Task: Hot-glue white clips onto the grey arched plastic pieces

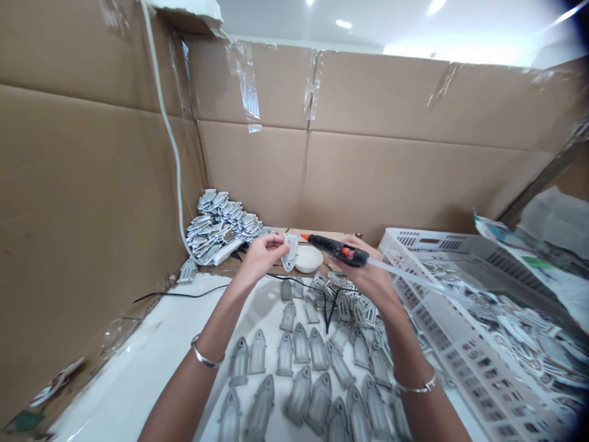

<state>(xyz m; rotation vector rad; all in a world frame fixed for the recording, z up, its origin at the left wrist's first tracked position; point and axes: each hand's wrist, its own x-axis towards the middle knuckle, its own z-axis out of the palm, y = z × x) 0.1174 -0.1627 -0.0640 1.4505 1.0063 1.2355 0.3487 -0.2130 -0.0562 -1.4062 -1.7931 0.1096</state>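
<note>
**Fingers point(275, 240) closed on arch piece point(289, 253) and glue gun point(338, 248), frame centre**

Left hand point(262, 255): thumb and fingertips are pressed together in a pinch on the left edge of the arch piece, a small grey part held clear of the table just above the middle of the frame.

Right hand point(370, 279): fingers are curled round the black glue gun, mostly hidden under the hand. The gun lies nearly level and points toward the left of the frame. Its orange nozzle point(304, 237) is just beside the upper right of the arch piece; contact cannot be told. A clear glue stick point(405, 277) juts from the rear of the gun toward the right of the frame.

Each wrist carries a thin metal bangle, left point(205, 357) and right point(416, 387).

Surroundings:
- A small white bowl point(309, 260) sits on the table directly behind the arch piece.
- Rows of grey arch parts point(299, 362) lie flat on the white table point(151, 356), in the lower centre between the forearms.
- A black cord point(184, 294) runs across the table from the left.
- A heap of like parts point(221, 224) lies at centre left against the cardboard wall point(391, 159).
- A white cable point(161, 110) hangs down the wall at upper left.
- A white slotted crate point(432, 242) at the right of the frame holds more printed parts.
</note>
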